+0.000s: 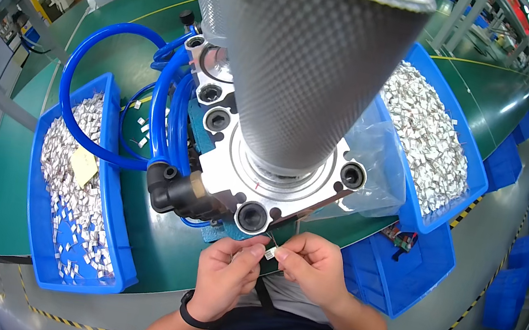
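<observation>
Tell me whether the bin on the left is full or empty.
The bin is partly full: white parts cover its far end, but bare blue shows among scattered ones at its near end.

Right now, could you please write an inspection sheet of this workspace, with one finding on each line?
Surface: green table; left blue bin and right blue bin, both holding many white pieces, flank a metal machine.
Handled things: one small white piece, between the hands.
Clutter: loose white pieces beside the left blue bin; yellow paper inside it.
Hands: right hand pinches the small piece; left hand has its fingertips close, grip unclear.
Cables: blue hoses loop left of the machine.
Surroundings: striped floor tape; stacked blue bins at far right.
</observation>
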{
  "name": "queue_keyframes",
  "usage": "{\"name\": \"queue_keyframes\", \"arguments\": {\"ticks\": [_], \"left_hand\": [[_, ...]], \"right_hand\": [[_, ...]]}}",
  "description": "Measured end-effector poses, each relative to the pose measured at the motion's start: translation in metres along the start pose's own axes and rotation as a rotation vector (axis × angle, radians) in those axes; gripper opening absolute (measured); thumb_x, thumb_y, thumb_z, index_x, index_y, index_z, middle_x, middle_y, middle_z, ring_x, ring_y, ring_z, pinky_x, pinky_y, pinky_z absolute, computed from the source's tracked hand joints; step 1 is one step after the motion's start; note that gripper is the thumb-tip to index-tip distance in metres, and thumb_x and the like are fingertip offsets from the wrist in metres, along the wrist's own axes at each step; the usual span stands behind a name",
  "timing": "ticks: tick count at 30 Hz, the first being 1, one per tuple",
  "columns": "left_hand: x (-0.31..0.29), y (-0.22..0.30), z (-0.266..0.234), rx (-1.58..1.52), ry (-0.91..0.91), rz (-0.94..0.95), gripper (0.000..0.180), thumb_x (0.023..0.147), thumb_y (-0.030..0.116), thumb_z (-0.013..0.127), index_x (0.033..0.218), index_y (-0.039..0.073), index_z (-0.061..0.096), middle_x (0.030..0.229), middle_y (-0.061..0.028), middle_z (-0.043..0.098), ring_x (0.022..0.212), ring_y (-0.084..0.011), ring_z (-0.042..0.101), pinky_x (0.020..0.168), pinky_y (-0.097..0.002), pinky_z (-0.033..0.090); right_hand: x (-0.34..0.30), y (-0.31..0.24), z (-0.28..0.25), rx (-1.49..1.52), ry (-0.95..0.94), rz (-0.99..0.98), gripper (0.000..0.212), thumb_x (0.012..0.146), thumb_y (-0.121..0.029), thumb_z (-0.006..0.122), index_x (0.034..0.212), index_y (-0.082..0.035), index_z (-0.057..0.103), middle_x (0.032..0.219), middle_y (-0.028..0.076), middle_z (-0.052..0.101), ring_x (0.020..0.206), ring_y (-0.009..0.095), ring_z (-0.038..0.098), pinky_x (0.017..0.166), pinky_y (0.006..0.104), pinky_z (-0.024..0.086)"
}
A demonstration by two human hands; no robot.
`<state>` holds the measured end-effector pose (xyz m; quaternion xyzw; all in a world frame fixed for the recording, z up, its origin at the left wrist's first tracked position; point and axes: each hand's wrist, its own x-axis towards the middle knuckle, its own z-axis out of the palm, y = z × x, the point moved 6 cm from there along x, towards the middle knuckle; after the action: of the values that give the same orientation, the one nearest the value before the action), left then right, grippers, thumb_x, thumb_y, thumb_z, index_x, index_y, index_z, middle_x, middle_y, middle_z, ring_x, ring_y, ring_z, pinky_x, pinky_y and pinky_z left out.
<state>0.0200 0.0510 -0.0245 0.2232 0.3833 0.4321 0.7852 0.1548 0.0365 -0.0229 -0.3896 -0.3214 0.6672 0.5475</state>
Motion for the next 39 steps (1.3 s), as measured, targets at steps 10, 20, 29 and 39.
{"name": "queue_keyframes", "arguments": {"ticks": [10, 20, 29, 39], "left_hand": [[0.002, 0.000, 0.005, 0.045, 0.051, 0.014, 0.008, 0.088, 0.005, 0.061, 0.093, -0.001, 0.059, 0.061, 0.0009, 0.047, 0.041, -0.0026, 0.033, 0.036, -0.0188, 0.022], [0.000, 0.001, 0.007, 0.018, 0.070, 0.018, 0.007, 0.089, 0.007, 0.060, 0.090, -0.001, 0.060, 0.059, 0.0008, 0.047, 0.041, -0.0031, 0.032, 0.036, -0.0191, 0.022], [0.003, 0.000, 0.007, -0.014, 0.060, -0.003, 0.007, 0.089, 0.006, 0.059, 0.090, -0.001, 0.061, 0.057, 0.0016, 0.046, 0.041, -0.0031, 0.033, 0.036, -0.0192, 0.021], [0.003, 0.003, 0.007, 0.176, 0.004, 0.077, 0.008, 0.088, 0.005, 0.061, 0.092, -0.002, 0.061, 0.062, 0.0007, 0.049, 0.042, -0.0024, 0.035, 0.037, -0.0187, 0.023]], "right_hand": [[-0.006, -0.001, 0.003, -0.183, 0.023, -0.061, 0.008, 0.090, -0.008, 0.061, 0.089, 0.001, 0.060, 0.074, -0.004, 0.057, 0.062, -0.002, 0.046, 0.052, 0.0147, 0.036], [-0.007, -0.003, 0.005, -0.206, 0.030, -0.125, 0.009, 0.090, -0.008, 0.061, 0.090, 0.000, 0.060, 0.071, -0.004, 0.056, 0.059, -0.002, 0.045, 0.049, 0.0156, 0.035], [-0.006, 0.008, 0.002, 0.112, 0.010, 0.097, 0.009, 0.090, -0.008, 0.060, 0.090, 0.001, 0.059, 0.071, -0.001, 0.056, 0.056, 0.000, 0.045, 0.047, 0.0170, 0.035], [-0.007, -0.006, 0.003, -0.406, 0.031, -0.142, 0.011, 0.090, -0.008, 0.061, 0.094, 0.002, 0.061, 0.078, -0.002, 0.059, 0.064, 0.000, 0.051, 0.055, 0.0157, 0.041]]}}
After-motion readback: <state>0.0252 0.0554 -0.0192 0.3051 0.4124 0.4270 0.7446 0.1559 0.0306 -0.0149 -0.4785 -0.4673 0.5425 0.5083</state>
